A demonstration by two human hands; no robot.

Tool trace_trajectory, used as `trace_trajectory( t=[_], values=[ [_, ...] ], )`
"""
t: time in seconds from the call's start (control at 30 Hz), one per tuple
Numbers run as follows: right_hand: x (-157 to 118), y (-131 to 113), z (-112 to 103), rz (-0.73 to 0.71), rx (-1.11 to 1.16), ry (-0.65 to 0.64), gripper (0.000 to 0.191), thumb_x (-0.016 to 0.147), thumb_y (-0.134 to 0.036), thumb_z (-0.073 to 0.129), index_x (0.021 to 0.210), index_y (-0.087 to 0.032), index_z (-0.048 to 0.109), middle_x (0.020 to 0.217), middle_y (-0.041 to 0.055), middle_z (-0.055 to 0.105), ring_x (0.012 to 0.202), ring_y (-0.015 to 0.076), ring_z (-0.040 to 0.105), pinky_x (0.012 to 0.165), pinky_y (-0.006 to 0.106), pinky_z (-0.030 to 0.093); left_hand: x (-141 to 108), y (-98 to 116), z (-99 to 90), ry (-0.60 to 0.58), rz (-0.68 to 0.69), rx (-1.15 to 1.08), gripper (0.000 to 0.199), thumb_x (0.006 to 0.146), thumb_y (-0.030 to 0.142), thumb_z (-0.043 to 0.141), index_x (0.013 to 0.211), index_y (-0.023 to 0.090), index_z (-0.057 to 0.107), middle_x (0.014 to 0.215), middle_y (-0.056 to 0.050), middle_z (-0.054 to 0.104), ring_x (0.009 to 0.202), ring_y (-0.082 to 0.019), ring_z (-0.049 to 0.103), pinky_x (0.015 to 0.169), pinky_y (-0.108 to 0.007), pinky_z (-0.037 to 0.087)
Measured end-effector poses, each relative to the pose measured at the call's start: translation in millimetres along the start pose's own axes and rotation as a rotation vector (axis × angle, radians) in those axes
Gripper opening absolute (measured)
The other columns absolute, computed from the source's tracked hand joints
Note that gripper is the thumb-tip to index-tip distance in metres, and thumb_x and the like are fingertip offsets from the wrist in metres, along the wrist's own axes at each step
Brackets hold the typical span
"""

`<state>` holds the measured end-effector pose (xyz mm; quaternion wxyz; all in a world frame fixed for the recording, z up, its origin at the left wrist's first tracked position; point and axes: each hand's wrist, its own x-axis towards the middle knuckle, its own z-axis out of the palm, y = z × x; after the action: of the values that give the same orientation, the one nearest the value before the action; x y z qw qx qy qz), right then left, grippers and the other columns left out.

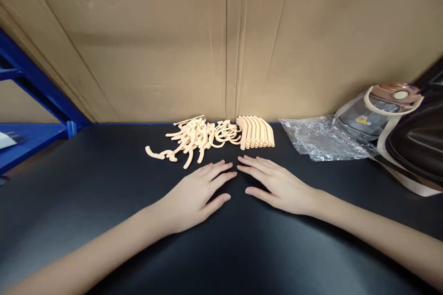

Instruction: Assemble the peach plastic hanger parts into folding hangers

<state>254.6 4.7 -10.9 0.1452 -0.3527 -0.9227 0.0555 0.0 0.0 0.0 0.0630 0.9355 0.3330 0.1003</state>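
Our left hand (198, 195) and right hand (284, 185) are loosely spread, empty; we judge the bent beige bars (256, 132) light, stiff, best pinched mid-length.

"What's the surface?"
"A smooth black tabletop (221, 262), faintly shiny."
"And on it?"
"Near the far edge, a loose heap of beige curved pieces (197, 136). Just right of that, a tidy row of bent pieces (256, 132), side by side."
"Further right?"
"Crinkled clear plastic (311, 138), a brown-lidded bottle (365, 117), a pale strap (411, 182) and a dark leathery item (418, 145). I can't tell whether the bottle rests on the plastic."
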Motion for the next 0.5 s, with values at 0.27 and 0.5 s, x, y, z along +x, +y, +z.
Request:
trace_trajectory(
  t=[0.27,0.5],
  values=[
    [-3.6,3.5,1.7,0.002,0.015,0.01,0.055,0.099,-0.048,0.042,0.143,-0.015,0.048,0.151,0.0151,0.043,0.141,0.0284,0.039,0.115,0.053,0.035,-3.5,0.6,1.7,0.013,-0.009,0.012,0.046,0.102,0.039,0.038,0.144,0.02,0.046,0.153,-0.01,0.043,0.14,-0.027,0.041,0.114,-0.048,0.038],
    [-3.9,2.4,1.5,0.012,-0.011,-0.017,0.058,0.1,-0.05,0.038,0.144,-0.013,0.047,0.153,0.014,0.042,0.142,0.0272,0.037,0.116,0.051,0.033,-2.7,2.1,1.2,0.011,-0.012,0.031,0.046,0.102,0.04,0.038,0.144,0.021,0.046,0.153,-0.01,0.043,0.14,-0.026,0.041,0.114,-0.046,0.037]
  ],
)
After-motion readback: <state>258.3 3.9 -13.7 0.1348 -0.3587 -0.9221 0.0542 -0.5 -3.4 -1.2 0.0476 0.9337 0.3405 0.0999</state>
